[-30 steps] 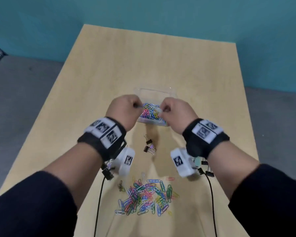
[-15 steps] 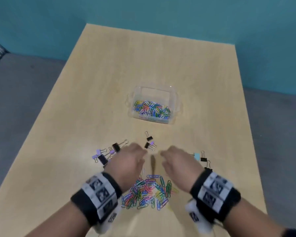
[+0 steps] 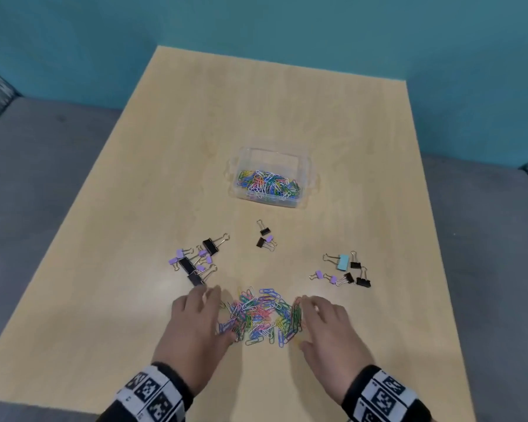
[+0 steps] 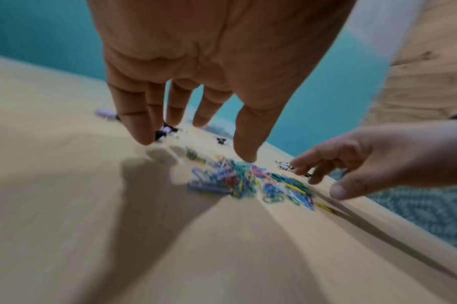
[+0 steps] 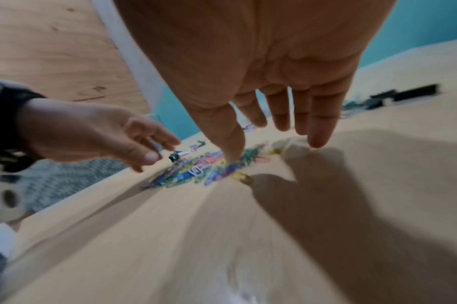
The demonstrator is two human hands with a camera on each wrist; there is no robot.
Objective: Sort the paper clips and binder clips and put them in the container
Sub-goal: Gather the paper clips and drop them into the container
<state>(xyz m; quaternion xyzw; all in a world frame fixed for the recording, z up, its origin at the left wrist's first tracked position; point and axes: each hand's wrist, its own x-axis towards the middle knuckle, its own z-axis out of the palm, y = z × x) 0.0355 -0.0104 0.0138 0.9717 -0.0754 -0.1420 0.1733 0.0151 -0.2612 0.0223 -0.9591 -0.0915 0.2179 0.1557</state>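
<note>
— What's in the container (image 3: 302, 166)?
— It's clear plastic, rectangular, standing mid-desk (image 3: 134, 239). Inside lies a heap of coloured wire paper clips (image 3: 269, 185); I see no binder clips in it.
— And the rest?
— A loose pile of paper clips (image 3: 261, 315) near the front edge, between the two hands. Binder clips lie in three clusters: left (image 3: 195, 260), middle (image 3: 264, 237), right (image 3: 346, 269), black, lilac and one pale blue.
— The hands?
— Left hand (image 3: 195, 327) and right hand (image 3: 326, 333) flank the pile, fingers spread and holding nothing. The wrist views show the palms and the fingertips down at the pale wood-grain desk; the head view shows only their backs.
</note>
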